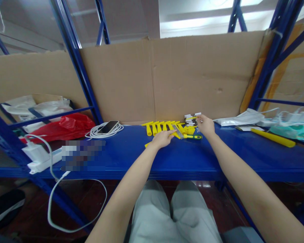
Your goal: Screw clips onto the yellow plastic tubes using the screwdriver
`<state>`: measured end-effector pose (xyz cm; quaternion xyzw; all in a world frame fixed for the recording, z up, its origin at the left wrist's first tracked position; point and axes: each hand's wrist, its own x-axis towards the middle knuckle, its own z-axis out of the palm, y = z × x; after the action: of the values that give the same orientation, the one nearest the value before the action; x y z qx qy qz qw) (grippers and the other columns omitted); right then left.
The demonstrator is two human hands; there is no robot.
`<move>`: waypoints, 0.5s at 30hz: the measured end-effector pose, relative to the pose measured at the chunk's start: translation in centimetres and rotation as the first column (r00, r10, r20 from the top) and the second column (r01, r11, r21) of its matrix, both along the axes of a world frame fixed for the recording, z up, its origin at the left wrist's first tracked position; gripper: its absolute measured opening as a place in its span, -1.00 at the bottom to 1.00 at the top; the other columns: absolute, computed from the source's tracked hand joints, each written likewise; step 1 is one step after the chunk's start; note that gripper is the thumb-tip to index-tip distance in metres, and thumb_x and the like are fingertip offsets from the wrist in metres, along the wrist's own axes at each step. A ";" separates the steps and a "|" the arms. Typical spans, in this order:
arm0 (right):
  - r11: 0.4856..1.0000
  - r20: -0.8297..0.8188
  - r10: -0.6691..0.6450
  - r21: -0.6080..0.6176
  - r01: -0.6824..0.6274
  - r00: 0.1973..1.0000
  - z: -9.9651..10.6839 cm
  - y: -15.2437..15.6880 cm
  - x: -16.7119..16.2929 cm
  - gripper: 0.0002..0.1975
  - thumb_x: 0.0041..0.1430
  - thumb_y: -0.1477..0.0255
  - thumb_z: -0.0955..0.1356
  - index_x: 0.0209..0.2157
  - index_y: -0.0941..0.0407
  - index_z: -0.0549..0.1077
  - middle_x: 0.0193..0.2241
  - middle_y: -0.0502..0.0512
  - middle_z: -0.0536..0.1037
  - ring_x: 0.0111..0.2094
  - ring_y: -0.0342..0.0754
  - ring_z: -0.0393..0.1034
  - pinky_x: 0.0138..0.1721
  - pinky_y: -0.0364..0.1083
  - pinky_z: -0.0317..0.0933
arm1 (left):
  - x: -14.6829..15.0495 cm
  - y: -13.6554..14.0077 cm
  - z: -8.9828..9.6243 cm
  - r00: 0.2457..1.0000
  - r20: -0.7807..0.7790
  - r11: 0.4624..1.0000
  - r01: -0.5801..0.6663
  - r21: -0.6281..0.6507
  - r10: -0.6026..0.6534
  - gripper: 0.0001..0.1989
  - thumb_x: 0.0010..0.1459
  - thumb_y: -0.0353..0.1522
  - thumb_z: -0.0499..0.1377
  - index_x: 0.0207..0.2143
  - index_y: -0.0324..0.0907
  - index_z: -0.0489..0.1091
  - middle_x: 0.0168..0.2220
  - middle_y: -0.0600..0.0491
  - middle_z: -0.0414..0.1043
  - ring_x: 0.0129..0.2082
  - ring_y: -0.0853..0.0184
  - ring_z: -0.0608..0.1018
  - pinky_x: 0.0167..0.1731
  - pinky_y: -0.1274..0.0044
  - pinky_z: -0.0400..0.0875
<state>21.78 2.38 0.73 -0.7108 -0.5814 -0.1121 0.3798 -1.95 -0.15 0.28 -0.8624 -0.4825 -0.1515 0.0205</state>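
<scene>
Reaching over the blue shelf, my left hand [163,139] has its fingers closed around what looks like a yellow-handled scraper. Its flat grey blade [177,131] sticks out past the fingertips, and a yellow end shows below the palm. My right hand [205,125] is pinched at the side of a stack of small white-and-black packs [191,120]; what lies between its fingertips is too small to tell. Just behind my left hand lies a row of yellow plastic handles [158,128]. A yellow-and-green screwdriver-like handle [194,137] rests between both hands.
A phone [109,127] lies on a coiled white cable [92,133] to the left, near a red bag [68,126] and a white power strip [45,162]. Cardboard [121,84] closes the back. On the right are a yellow bar [273,137] and white packaging [240,118].
</scene>
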 end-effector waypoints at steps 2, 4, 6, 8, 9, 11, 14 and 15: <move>0.984 -0.086 0.117 0.141 -0.104 0.989 0.1 0.0 -0.2 -0.65 0.22 0.38 0.17 -0.04 0.14 0.42 -0.16 0.24 0.53 -0.13 0.04 0.43 -0.09 -0.04 0.23 | 0.0 0.0 0.0 1.000 0.005 1.000 0.001 -0.006 -0.001 -0.56 0.28 -0.24 -0.06 0.21 0.10 0.16 0.05 0.06 0.41 0.02 0.21 0.45 -0.04 0.42 0.33; 0.943 -0.189 0.229 0.288 -0.169 0.955 0.1 0.2 -0.4 -0.61 0.24 0.37 0.14 0.03 0.17 0.35 -0.08 0.25 0.49 -0.07 0.00 0.39 -0.04 -0.06 0.22 | 0.0 -0.1 0.0 1.000 0.013 1.000 0.001 -0.015 -0.001 -0.56 0.28 -0.24 -0.06 0.21 0.11 0.16 0.05 0.06 0.41 0.02 0.21 0.46 -0.04 0.42 0.33; 0.903 -0.314 0.318 0.390 -0.184 0.895 0.0 0.6 -0.7 -0.58 0.23 0.33 0.16 0.09 0.17 0.26 0.00 0.26 0.42 -0.03 -0.03 0.36 -0.07 -0.08 0.24 | 0.0 -0.1 0.0 1.000 0.016 1.000 -0.002 -0.019 0.002 -0.56 0.28 -0.24 -0.06 0.21 0.11 0.16 0.05 0.06 0.41 0.01 0.21 0.46 -0.04 0.42 0.33; 0.885 -0.462 0.387 0.428 -0.182 0.798 -0.1 1.1 -0.9 -0.52 0.18 0.33 0.22 0.13 0.15 0.17 0.05 0.27 0.35 -0.08 -0.05 0.39 -0.17 -0.11 0.31 | 0.0 -0.1 0.0 1.000 0.015 1.000 -0.003 -0.013 0.004 -0.56 0.28 -0.24 -0.06 0.21 0.11 0.15 0.06 0.06 0.40 0.02 0.21 0.45 -0.04 0.42 0.33; 0.884 -0.539 0.415 0.430 -0.184 0.733 -0.1 1.3 -1.0 -0.48 0.15 0.35 0.25 0.14 0.13 0.13 0.07 0.27 0.32 -0.13 -0.07 0.42 -0.24 -0.12 0.34 | 0.0 -0.1 0.0 1.000 0.015 1.000 -0.004 -0.010 0.004 -0.56 0.28 -0.24 -0.06 0.21 0.10 0.16 0.06 0.06 0.40 0.03 0.21 0.45 -0.03 0.42 0.33; 0.891 -0.685 0.441 0.414 -0.188 0.579 0.0 1.5 -1.1 -0.45 0.11 0.40 0.28 0.14 0.08 0.09 0.08 0.24 0.29 -0.25 -0.13 0.46 -0.35 -0.16 0.36 | 0.0 -0.1 0.0 1.000 0.014 1.000 -0.003 -0.009 0.003 -0.56 0.28 -0.25 -0.05 0.21 0.10 0.16 0.06 0.06 0.40 0.03 0.21 0.45 -0.03 0.42 0.33; 0.908 -0.834 0.418 0.375 -0.186 0.359 0.2 1.4 -1.0 -0.55 0.12 0.43 0.27 0.05 0.01 0.10 0.02 0.13 0.33 -0.33 -0.18 0.48 -0.40 -0.19 0.37 | 0.0 0.0 0.0 1.000 0.016 1.000 0.003 -0.009 -0.003 -0.56 0.28 -0.25 -0.05 0.20 0.10 0.16 0.06 0.06 0.41 0.02 0.21 0.45 -0.04 0.42 0.34; 0.912 -0.859 0.408 0.364 -0.192 0.309 0.2 1.4 -0.8 -0.60 0.14 0.43 0.25 0.02 -0.01 0.11 -0.02 0.10 0.35 -0.33 -0.19 0.48 -0.40 -0.19 0.38 | 0.0 0.0 -0.1 1.000 0.017 1.000 0.005 -0.007 -0.005 -0.56 0.28 -0.25 -0.05 0.20 0.10 0.17 0.06 0.05 0.40 0.03 0.20 0.45 -0.04 0.42 0.34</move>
<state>20.93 3.76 0.92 -0.4881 -0.3770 0.3206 0.7189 -1.94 -0.16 0.21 -0.8624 -0.4811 -0.1570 0.0132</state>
